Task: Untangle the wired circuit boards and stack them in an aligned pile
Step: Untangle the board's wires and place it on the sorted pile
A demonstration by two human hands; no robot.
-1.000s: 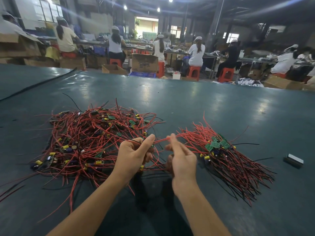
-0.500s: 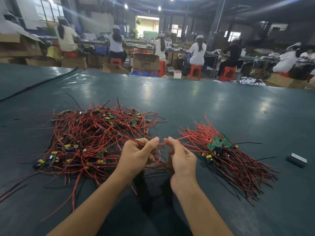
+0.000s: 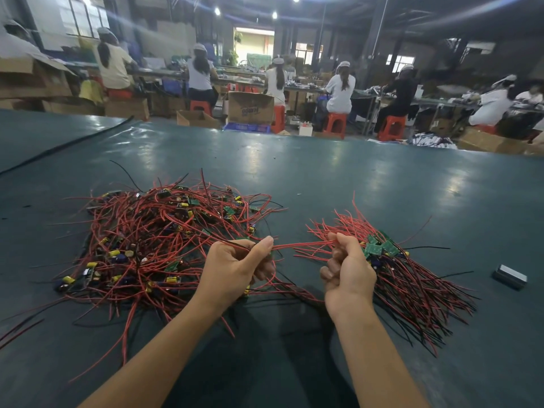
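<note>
Spreading apart since a moment ago, the left hand [image 3: 235, 269] and right hand [image 3: 347, 272] are stretching a red wire pair [image 3: 300, 245] between them. The dark green worktop [image 3: 323, 178] is carrying a large tangled heap [image 3: 153, 237] of wired boards on the left, reaching under the left hand. A smaller aligned pile [image 3: 412, 278] is lying on the right, its green boards [image 3: 378, 248] just beside the right hand. Both hands' fingers [image 3: 262, 245] are pinching the wire pair. A small grey block [image 3: 510, 276] is sitting well apart at far right.
</note>
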